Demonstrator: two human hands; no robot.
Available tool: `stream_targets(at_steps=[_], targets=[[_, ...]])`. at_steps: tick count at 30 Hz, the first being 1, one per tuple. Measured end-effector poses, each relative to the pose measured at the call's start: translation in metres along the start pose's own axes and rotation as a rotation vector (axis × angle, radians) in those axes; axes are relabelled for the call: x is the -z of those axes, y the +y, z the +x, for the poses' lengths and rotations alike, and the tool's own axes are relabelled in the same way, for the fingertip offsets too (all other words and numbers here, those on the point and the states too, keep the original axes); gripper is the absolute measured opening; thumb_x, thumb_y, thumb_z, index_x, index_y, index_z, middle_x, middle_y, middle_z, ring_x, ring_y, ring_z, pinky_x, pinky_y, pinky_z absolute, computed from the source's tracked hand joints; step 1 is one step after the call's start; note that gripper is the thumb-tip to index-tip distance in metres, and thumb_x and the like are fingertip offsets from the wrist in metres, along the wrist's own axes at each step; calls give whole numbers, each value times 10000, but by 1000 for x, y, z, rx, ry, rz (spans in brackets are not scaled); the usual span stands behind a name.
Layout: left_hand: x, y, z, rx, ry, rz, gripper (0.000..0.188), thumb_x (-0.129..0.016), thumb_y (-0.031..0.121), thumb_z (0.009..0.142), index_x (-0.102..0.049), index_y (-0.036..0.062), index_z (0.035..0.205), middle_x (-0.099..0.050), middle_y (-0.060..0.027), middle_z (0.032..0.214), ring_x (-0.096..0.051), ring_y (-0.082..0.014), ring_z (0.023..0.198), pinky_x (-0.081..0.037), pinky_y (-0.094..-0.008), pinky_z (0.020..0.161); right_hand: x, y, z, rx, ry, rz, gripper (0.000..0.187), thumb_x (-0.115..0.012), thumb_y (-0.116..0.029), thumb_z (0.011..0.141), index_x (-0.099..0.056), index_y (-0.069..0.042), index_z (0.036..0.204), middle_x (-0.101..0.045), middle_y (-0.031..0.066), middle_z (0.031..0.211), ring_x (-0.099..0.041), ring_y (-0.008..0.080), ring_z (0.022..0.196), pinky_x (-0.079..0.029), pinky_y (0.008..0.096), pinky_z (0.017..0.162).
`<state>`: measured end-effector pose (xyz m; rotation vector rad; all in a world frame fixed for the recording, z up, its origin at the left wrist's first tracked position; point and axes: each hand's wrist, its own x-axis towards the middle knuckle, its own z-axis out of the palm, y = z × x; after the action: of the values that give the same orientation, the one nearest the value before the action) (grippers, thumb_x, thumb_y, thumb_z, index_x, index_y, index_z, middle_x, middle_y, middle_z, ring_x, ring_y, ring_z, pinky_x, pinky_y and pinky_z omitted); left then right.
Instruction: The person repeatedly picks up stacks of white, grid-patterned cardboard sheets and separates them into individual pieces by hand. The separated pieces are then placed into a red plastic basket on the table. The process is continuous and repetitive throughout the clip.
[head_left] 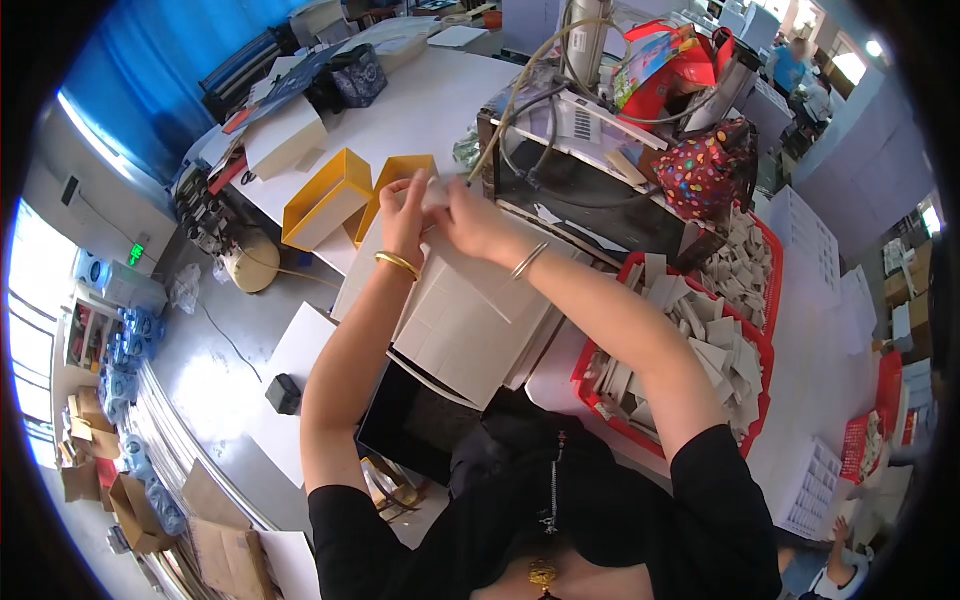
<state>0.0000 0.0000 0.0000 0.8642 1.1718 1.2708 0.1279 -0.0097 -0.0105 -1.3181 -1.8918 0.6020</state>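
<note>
My left hand, with a gold bangle at its wrist, is raised over a stack of grey-white cardboard sheets. Close beside it, my right hand has its fingers bent inward. A small pale piece sits between the fingertips of both hands; fingers cover part of it, and its exact kind is unclear. Just beyond my hands stands a yellow open box. Another yellow box with a pale inside leans to its left.
On the right, a red basket holds many grey-white cardboard pieces, with a second red basket behind it. A dark open-fronted machine or shelf with hoses stands ahead. A dotted bag rests there. A compressor tank is on the floor left.
</note>
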Motion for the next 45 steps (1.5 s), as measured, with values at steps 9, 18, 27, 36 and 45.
stream_targets(at_steps=[9,18,27,36,45], targets=[[17,-39,62,-226,152,-211,256,-641,175,807,-514,65,1000,-581,-58,856,-573,-154,750,-494,-300,608,-16,0,-7,18,87,114,448,-634,-262,806,-367,14,1035,-600,253,808,-600,398,721,-457,473,629],[39,-6,12,161,-212,125,285,-512,319,875,-582,158,1100,-619,17,902,-597,-95,695,-468,-262,481,-7,44,-1,26,451,103,367,-627,-282,831,-415,-46,1015,-557,86,741,-569,232,669,-457,362,616],[26,6,-14,300,-440,191,249,-588,266,861,-593,82,1029,-600,4,850,-607,-111,652,-515,-252,497,-1,24,-4,28,246,196,306,-542,-278,896,-430,-34,1043,-581,102,798,-584,244,686,-465,362,633],[44,-4,-3,234,-240,-24,206,-602,238,854,-600,53,944,-610,-28,805,-613,-130,681,-521,-274,581,26,41,-29,-199,-270,522,358,-654,-281,838,-526,-3,1022,-591,44,942,-543,106,833,-454,271,745],[55,2,5,246,-184,-192,219,-549,293,880,-601,82,910,-625,-21,747,-589,-128,613,-484,-240,523,59,33,-39,-235,-215,483,401,-681,-238,813,-551,-34,1133,-562,3,851,-488,58,726,-399,215,626]])
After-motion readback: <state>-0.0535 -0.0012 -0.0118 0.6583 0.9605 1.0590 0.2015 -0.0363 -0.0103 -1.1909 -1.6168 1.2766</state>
